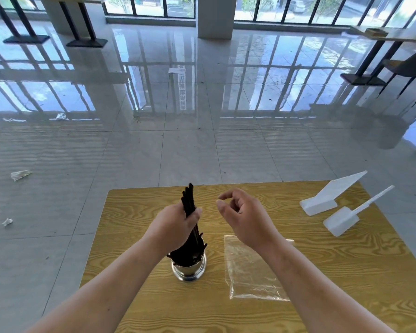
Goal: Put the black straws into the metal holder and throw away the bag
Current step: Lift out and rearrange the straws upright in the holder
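Note:
A bundle of black straws (188, 198) stands with its lower ends inside the shiny metal holder (189, 269) near the middle of the wooden table (322, 272). My left hand (175, 225) is wrapped around the bundle just above the holder's rim. My right hand (240, 213) hovers to the right of the straws, fingers loosely curled and apart, holding nothing. The clear plastic bag (250, 272) lies flat on the table right of the holder, partly under my right forearm.
Two white plastic scoops (327, 198) (344, 219) lie at the table's far right corner. Crumpled paper scraps (19, 174) litter the glossy tiled floor beyond. Table legs and a chair (404, 66) stand farther back.

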Action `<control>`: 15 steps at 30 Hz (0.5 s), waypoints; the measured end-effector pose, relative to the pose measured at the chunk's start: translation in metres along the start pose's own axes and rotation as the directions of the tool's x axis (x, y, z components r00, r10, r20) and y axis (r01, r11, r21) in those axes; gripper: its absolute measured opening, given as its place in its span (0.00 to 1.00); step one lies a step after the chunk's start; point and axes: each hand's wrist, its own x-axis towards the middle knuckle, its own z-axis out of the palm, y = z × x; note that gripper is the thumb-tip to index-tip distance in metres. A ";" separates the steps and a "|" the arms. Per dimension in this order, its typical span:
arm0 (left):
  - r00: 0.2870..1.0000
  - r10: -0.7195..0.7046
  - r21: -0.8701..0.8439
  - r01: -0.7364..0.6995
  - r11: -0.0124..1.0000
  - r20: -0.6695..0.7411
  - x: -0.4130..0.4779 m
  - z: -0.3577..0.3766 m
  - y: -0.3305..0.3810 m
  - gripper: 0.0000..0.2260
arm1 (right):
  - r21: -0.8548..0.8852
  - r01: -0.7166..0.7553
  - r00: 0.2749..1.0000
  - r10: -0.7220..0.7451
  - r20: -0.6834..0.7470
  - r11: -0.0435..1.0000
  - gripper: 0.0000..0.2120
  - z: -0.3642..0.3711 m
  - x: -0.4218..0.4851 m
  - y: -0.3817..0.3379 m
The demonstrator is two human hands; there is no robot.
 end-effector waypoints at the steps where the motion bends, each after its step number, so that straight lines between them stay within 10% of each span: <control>1: 0.999 -0.007 -0.064 0.005 0.998 -0.033 0.000 -0.004 0.000 0.15 | 0.014 -0.026 1.000 0.026 0.003 1.000 0.05 0.001 0.000 0.005; 5: 0.978 -0.088 -0.329 0.021 0.944 -0.191 0.003 -0.020 0.005 0.15 | 0.022 -0.112 0.992 0.111 0.063 0.993 0.15 0.009 -0.003 0.015; 9: 0.954 -0.276 -0.764 0.094 0.639 -0.113 0.003 -0.031 0.011 0.14 | -0.045 -0.176 0.959 0.181 0.219 0.983 0.25 0.018 -0.005 0.016; 15: 0.925 -0.372 -0.949 0.183 0.255 0.078 -0.001 -0.033 0.024 0.11 | -0.028 -0.192 0.924 0.190 0.332 0.981 0.44 0.036 -0.005 0.006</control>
